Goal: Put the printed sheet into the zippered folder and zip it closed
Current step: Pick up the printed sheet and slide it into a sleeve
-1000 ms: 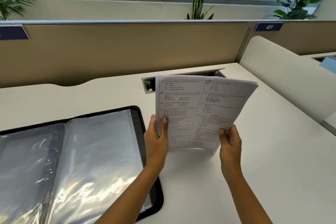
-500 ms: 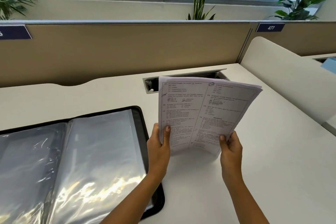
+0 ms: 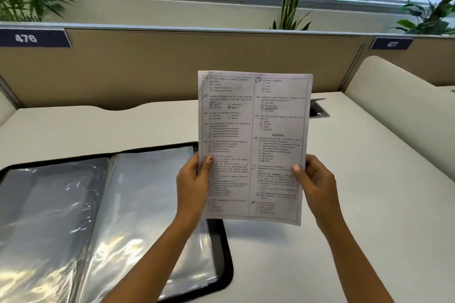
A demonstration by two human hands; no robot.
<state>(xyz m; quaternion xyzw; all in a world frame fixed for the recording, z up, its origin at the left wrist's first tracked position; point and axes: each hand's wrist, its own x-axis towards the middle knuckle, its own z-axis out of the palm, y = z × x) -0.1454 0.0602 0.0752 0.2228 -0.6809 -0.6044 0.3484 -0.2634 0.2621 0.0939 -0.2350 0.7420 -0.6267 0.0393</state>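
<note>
Both of our hands hold the printed sheet (image 3: 254,145) upright in the air above the white desk (image 3: 344,204), its printed face turned toward us. We can see two columns of numbered questions inside a thin border, with a few pen marks near the top, though the text is too blurred to read. Our left hand (image 3: 193,184) pinches the sheet's left edge low down, thumb on the front; our right hand (image 3: 314,183) grips the right edge at about the same height, thumb also on the front. The sheet's lower left corner overlaps, in our view, the right edge of the zippered folder (image 3: 221,253), which lies open and flat on the desk to the left. Its black zip border frames clear plastic sleeves (image 3: 135,204) that catch the light. Behind the desk runs a tan partition (image 3: 172,69) with number plates reading 476 (image 3: 25,37) and 477 (image 3: 392,44). A cable hatch (image 3: 318,108) shows just right of the sheet, and leafy plants (image 3: 293,2) stand along the window ledge.
</note>
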